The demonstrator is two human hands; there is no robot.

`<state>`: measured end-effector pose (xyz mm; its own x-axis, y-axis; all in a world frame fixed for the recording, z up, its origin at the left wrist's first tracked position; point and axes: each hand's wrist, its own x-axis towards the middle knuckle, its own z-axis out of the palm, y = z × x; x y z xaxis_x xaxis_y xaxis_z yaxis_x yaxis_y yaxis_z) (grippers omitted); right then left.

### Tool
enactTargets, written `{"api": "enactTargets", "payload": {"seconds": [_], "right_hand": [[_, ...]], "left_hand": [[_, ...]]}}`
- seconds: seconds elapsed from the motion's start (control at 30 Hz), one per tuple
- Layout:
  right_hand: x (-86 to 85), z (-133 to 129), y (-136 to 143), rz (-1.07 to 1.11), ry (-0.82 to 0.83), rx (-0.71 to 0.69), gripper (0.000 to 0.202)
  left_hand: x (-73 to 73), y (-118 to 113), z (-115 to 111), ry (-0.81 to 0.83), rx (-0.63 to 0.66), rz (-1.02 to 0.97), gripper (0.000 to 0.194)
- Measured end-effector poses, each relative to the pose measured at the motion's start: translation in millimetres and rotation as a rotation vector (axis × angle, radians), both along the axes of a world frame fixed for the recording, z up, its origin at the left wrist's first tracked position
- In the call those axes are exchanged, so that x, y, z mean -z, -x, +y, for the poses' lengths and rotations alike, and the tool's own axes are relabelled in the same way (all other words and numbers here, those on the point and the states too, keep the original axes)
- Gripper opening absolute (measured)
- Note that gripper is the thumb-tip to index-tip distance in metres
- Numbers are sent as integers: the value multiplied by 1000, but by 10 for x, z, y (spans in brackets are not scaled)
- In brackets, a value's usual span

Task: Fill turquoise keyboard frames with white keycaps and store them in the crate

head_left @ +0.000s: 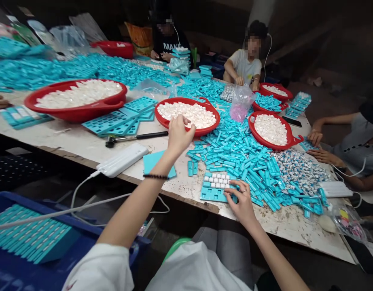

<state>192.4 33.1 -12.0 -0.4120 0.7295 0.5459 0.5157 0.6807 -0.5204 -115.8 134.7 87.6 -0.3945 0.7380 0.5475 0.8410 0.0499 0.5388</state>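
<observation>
My left hand (179,135) reaches over the near rim of a red bowl (210,127) full of small white pieces (186,113), its fingers closed among them. My right hand (241,200) rests on the near right corner of a teal grid tray (212,193) whose upper cells hold white pieces (220,181). A large heap of small teal plastic parts (238,155) lies just beyond and to the right of that tray.
More red bowls of white pieces (79,95) (270,129) stand on the worn table (83,145). Empty teal trays (116,121), a hammer (134,138), a white power bank (122,159) with cable, a blue crate (31,238) lower left. Other people sit at the far and right sides.
</observation>
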Motion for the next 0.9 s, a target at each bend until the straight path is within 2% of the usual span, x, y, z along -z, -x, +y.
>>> {"api": "enactTargets", "payload": {"seconds": [0.07, 0.13, 0.23, 0.4, 0.5, 0.6, 0.7, 0.77, 0.83, 0.9], "right_hand": [[39, -17, 1, 13, -30, 1, 12], [56, -40, 5, 11, -52, 2, 14], [52, -67, 21, 4, -67, 8, 16], [43, -68, 40, 20, -56, 32, 15], [44, -58, 34, 38, -26, 35, 13], [30, -50, 29, 50, 3, 32, 13], [-3, -40, 20, 102, 15, 47, 12], [-33, -32, 6, 158, 3, 65, 11], [-62, -26, -13, 211, 1, 78, 12], [-87, -26, -29, 253, 20, 78, 14]], "left_hand": [[-107, 213, 318, 219, -59, 31, 25], [-146, 362, 541, 322, -47, 43, 27], [-138, 474, 723, 426, -14, 46, 19], [-66, 512, 830, 478, -11, 44, 10], [-23, 520, 835, 444, -25, 43, 10], [-46, 512, 804, 383, -53, 32, 13], [-118, 373, 650, 284, -86, 18, 21], [-135, 141, 399, 183, -65, -18, 29], [-91, -198, 8, 32, 126, -214, 32], [11, -578, -464, 111, 390, -397, 34]]}}
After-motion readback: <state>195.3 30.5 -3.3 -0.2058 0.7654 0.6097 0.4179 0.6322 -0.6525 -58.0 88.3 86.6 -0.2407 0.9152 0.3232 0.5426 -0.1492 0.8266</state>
